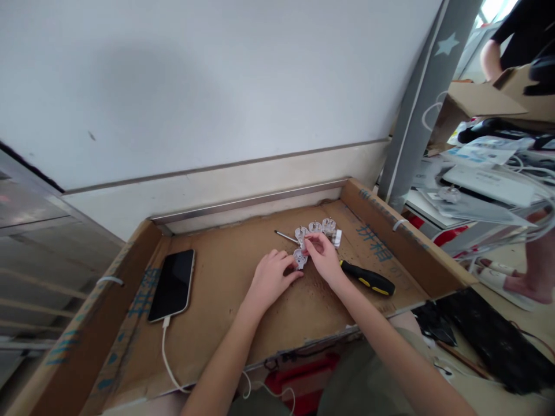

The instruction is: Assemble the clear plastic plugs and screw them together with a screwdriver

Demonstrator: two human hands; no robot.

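Note:
A clear plastic plug part [300,259] lies at the fingertips of my left hand [272,278], whose thumb and forefinger close on its near side. My right hand [323,257] is pinched just above that part; whatever is between its fingertips is too small to make out. Right behind the fingers is another clear plug [300,233] with metal pins. Two more clear plugs, one in the middle [315,227] and one to the right [329,225], sit farther back. Beside them is a white block [337,237]. A black and yellow screwdriver [368,278] rests partly behind my right wrist.
A cardboard tray [225,312] with raised sides forms the work surface. On its left lies a phone [172,286] with a white cable [166,352]. A thin metal shaft [286,237] points left behind the plugs. At right are a cluttered table [489,185] and another person's arm [491,60].

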